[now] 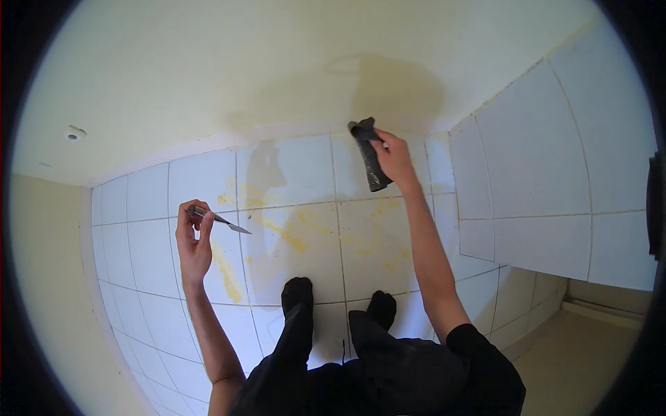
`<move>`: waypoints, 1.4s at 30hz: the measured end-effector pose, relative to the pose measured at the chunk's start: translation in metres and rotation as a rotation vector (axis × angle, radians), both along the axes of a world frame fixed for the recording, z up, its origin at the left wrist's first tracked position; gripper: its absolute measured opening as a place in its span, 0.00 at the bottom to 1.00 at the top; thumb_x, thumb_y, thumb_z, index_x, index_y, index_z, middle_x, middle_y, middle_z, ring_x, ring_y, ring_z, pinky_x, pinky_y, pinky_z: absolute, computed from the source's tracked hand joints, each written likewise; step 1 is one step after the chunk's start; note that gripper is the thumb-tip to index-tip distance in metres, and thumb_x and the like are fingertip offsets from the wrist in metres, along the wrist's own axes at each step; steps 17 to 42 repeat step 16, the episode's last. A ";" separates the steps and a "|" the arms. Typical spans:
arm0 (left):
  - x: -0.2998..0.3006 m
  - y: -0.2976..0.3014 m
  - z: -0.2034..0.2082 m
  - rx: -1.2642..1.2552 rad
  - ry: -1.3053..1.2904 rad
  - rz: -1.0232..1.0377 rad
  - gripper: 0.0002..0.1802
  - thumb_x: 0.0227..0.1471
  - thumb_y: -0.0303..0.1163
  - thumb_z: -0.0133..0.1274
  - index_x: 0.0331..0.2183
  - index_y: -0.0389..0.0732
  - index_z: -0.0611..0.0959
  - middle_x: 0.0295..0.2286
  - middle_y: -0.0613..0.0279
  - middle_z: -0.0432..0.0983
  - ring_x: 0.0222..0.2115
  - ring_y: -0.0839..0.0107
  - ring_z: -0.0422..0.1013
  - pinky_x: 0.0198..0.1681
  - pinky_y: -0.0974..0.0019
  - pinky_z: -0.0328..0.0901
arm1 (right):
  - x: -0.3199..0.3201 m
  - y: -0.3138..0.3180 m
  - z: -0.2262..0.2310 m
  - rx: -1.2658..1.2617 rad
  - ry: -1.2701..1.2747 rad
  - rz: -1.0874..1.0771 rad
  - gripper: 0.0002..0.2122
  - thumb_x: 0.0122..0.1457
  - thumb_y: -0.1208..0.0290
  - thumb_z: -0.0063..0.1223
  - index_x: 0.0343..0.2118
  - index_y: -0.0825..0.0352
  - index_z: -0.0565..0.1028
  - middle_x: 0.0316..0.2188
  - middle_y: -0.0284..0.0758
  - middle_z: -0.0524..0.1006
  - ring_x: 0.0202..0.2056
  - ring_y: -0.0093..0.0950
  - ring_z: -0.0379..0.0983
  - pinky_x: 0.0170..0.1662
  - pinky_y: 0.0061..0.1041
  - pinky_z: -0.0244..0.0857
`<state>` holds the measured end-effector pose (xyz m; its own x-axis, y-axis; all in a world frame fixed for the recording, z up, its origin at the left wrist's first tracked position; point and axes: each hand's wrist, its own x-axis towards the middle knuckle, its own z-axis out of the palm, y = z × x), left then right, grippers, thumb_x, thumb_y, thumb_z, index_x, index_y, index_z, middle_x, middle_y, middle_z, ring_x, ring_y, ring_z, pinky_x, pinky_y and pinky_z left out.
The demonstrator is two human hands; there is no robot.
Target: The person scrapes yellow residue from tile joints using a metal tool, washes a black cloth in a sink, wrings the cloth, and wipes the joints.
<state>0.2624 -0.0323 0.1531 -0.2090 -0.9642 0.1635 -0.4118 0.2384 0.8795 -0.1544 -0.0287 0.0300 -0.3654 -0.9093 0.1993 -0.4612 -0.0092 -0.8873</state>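
My left hand (pixel 196 239) is closed around the handle of a putty knife (pixel 236 227), its thin pointed-looking metal blade aimed right and slightly down over the tiles. In my right hand (pixel 394 158) I grip a folded dark grey sheet (pixel 371 161), curled at its top and flecked with white near the lower end. Whether it is cloth or sandpaper I cannot tell. Both hands are held above a white tiled floor (pixel 291 156), which carries scattered yellow smears (pixel 295 239) between and below them.
My feet in black socks (pixel 297 291) stand on the tiles. A cream wall (pixel 208 69) rises ahead, with a small round fitting (pixel 73 135) at its left. On the right is a raised tiled block (pixel 534 159), and a dark object (pixel 653 208) hangs at the far right rim.
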 end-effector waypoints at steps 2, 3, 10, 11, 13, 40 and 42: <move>0.004 0.000 -0.001 -0.005 0.006 0.005 0.06 0.58 0.25 0.49 0.39 0.38 0.72 0.28 0.69 0.69 0.27 0.80 0.58 0.33 0.76 0.56 | -0.007 0.020 0.036 -0.014 0.200 -0.015 0.14 0.55 0.78 0.51 0.46 0.67 0.75 0.39 0.45 0.77 0.31 0.39 0.74 0.36 0.28 0.69; 0.005 0.001 -0.001 0.002 0.011 0.012 0.06 0.58 0.25 0.49 0.39 0.38 0.72 0.28 0.69 0.69 0.27 0.80 0.58 0.33 0.76 0.56 | -0.008 0.032 0.055 -0.010 0.200 -0.012 0.14 0.55 0.78 0.51 0.46 0.67 0.75 0.39 0.45 0.77 0.31 0.39 0.74 0.36 0.28 0.69; -0.025 -0.003 0.004 0.043 0.033 -0.060 0.06 0.58 0.24 0.49 0.39 0.38 0.71 0.29 0.68 0.68 0.28 0.78 0.57 0.37 0.75 0.57 | -0.058 0.117 0.130 -0.130 0.352 -0.153 0.15 0.52 0.88 0.43 0.42 0.71 0.76 0.42 0.42 0.76 0.39 0.34 0.75 0.44 0.24 0.68; -0.032 -0.006 0.004 0.040 0.035 -0.074 0.06 0.58 0.24 0.49 0.39 0.38 0.71 0.29 0.68 0.68 0.28 0.78 0.57 0.37 0.75 0.57 | -0.062 0.124 0.141 -0.097 0.441 -0.174 0.15 0.52 0.90 0.41 0.41 0.71 0.76 0.41 0.41 0.76 0.40 0.32 0.75 0.45 0.21 0.66; -0.050 -0.014 0.005 0.017 0.203 -0.210 0.07 0.58 0.26 0.48 0.40 0.39 0.71 0.32 0.65 0.68 0.32 0.75 0.60 0.44 0.71 0.58 | -0.069 0.135 0.160 -0.123 0.283 -0.155 0.16 0.52 0.90 0.40 0.41 0.72 0.76 0.41 0.40 0.76 0.41 0.31 0.74 0.44 0.20 0.66; -0.097 -0.024 0.016 0.055 0.369 -0.395 0.08 0.59 0.28 0.48 0.41 0.40 0.71 0.35 0.64 0.69 0.48 0.68 0.63 0.54 0.68 0.54 | -0.081 0.151 0.195 -0.083 0.216 -0.084 0.13 0.53 0.90 0.41 0.39 0.73 0.75 0.42 0.39 0.75 0.41 0.29 0.74 0.44 0.17 0.64; -0.097 -0.024 0.016 0.055 0.369 -0.395 0.08 0.59 0.28 0.48 0.41 0.40 0.71 0.35 0.64 0.69 0.48 0.68 0.63 0.54 0.68 0.54 | -0.081 0.151 0.195 -0.083 0.216 -0.084 0.13 0.53 0.90 0.41 0.39 0.73 0.75 0.42 0.39 0.75 0.41 0.29 0.74 0.44 0.17 0.64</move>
